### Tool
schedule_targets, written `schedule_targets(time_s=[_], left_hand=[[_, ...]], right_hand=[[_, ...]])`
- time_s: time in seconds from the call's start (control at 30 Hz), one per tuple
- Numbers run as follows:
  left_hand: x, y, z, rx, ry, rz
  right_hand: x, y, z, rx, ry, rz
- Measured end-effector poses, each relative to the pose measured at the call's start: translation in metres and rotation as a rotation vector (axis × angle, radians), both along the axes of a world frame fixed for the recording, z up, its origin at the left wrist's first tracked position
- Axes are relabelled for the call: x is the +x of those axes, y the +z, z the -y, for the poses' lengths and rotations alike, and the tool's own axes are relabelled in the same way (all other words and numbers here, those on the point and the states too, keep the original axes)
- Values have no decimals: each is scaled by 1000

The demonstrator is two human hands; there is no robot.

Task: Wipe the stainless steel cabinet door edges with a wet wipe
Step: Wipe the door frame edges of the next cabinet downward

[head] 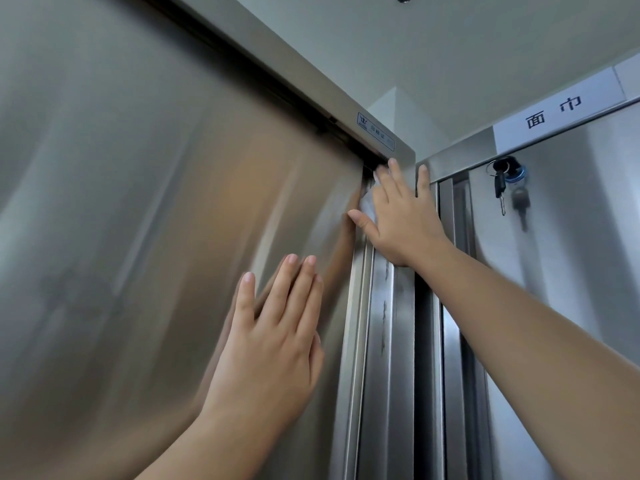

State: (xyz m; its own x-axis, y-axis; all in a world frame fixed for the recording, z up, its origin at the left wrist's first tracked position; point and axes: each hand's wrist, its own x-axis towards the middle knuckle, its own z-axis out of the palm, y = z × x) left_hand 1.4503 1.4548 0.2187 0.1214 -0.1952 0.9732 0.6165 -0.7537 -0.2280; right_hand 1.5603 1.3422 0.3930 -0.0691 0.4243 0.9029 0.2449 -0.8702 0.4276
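A tall stainless steel cabinet door (138,237) fills the left of the view, seen from below. Its right vertical edge (356,306) runs up to the top frame. My right hand (398,216) lies flat near the top of that edge, fingers straight, pressing a white wet wipe (367,204) against the edge; only a small part of the wipe shows under the palm and thumb. My left hand (273,337) rests flat on the door face lower down, fingers straight and together, just left of the edge.
A second steel cabinet (571,254) stands to the right, with keys (502,188) hanging from its lock and a white label (554,109) above. A blue sticker (375,131) sits on the top frame. A dark gap separates the two cabinets.
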Motion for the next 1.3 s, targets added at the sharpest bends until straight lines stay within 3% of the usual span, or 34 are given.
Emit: schedule_targets(time_s=[0.27, 0.6, 0.73, 0.97, 1.3], left_hand=[[0, -1, 0, -9, -1, -5], [1, 0, -1, -2, 10, 5], [1, 0, 0, 1, -12, 17], [1, -2, -1, 15, -2, 22], [2, -1, -1, 58, -20, 60]], right_hand=[[2, 3, 1, -117, 22, -23], [0, 7, -13, 28, 69, -139], [2, -31, -11, -45, 47, -151], [-13, -8, -23, 46, 219, -435], [-4, -37, -21, 7, 241, -334]])
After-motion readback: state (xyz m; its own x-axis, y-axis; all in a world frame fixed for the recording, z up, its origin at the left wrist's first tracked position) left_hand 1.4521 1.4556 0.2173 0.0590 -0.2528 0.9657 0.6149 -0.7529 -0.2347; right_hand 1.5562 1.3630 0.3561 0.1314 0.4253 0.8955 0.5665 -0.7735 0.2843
